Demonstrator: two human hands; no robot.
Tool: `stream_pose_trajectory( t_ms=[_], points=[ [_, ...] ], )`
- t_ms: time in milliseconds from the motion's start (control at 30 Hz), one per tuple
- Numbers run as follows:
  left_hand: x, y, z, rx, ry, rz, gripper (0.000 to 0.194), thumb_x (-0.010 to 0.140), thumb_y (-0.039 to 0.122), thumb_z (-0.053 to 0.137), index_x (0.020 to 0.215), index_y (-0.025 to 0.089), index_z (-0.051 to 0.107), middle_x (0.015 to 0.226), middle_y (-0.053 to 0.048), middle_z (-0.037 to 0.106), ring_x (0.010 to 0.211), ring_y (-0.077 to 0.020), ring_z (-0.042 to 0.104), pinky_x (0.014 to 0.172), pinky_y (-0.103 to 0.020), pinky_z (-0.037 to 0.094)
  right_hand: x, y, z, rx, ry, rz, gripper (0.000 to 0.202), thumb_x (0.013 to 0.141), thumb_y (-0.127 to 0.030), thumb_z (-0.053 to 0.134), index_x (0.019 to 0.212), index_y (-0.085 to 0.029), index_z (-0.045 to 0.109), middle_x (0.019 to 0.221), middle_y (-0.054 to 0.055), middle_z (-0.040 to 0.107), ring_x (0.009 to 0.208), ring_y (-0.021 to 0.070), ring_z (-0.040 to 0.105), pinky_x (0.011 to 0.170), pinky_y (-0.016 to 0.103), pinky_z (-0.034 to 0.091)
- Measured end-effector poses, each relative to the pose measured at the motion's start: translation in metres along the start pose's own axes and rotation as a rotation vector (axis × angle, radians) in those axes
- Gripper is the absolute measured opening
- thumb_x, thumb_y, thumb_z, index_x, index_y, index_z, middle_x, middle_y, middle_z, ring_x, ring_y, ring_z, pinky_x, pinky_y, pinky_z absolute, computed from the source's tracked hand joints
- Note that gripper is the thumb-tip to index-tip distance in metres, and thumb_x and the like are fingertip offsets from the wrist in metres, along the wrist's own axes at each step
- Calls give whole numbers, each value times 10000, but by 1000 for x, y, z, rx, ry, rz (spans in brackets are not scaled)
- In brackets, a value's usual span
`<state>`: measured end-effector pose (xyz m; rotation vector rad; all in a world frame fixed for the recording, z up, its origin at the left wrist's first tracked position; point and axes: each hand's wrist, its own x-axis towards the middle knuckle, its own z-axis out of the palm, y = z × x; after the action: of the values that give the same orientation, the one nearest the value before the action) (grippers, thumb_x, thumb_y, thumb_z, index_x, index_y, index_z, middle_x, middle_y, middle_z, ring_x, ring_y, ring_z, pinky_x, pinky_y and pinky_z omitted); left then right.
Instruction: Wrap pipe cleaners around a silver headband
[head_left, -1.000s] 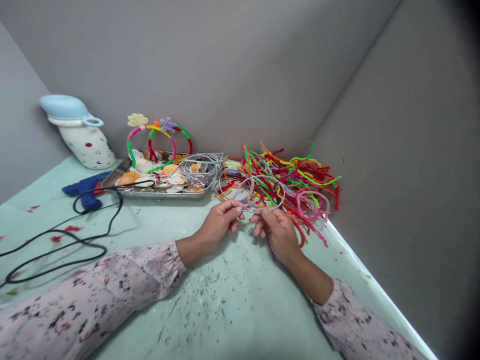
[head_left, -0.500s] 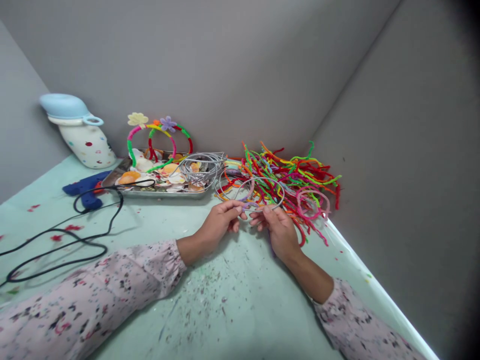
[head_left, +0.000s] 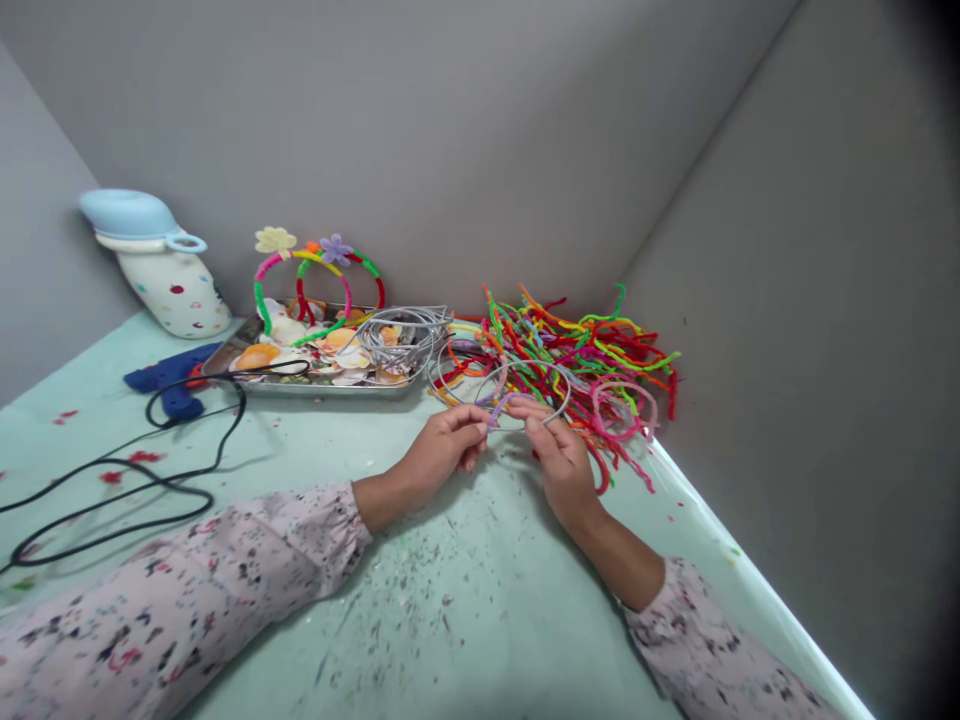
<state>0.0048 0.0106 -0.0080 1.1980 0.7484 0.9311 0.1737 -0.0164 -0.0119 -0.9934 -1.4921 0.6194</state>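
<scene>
A thin grey wire ring (head_left: 559, 372) is held upright between my hands, in front of the pile of coloured pipe cleaners (head_left: 555, 350). Near the ring's lower left, my left hand (head_left: 446, 445) pinches it together with a purple pipe cleaner (head_left: 504, 402). The purple strand arches from those fingertips towards my right fingers. My right hand (head_left: 562, 460) has its thumb and fingers closed round the lower right of the ring. Whether the right fingers also grip the purple strand is hard to tell.
A metal tray (head_left: 337, 392) holds shells, a coil of grey wire (head_left: 405, 335) and two flower-topped rings (head_left: 304, 285). Left of it lie a blue glue gun (head_left: 172, 380) with a black cord and a bottle (head_left: 169, 280). A pink ring (head_left: 622, 410) rests on the pile's right.
The purple strand now arches up between my hands; its end no longer hangs below my right hand. My right hand has shifted slightly, its fingers more extended.
</scene>
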Motion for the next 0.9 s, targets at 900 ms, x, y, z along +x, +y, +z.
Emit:
stream_pose_trajectory(
  t_ms=[900],
  points=[
    [-3,4,5,129,54,73,177,766,261,665,904,150,656,626,30,564,524,-71,465,515,-215,350,-1,3,4,308,44,360,302,843,-396,618,1091,-224,629,1063,61,659,824,159,640,587,246,529]
  ],
)
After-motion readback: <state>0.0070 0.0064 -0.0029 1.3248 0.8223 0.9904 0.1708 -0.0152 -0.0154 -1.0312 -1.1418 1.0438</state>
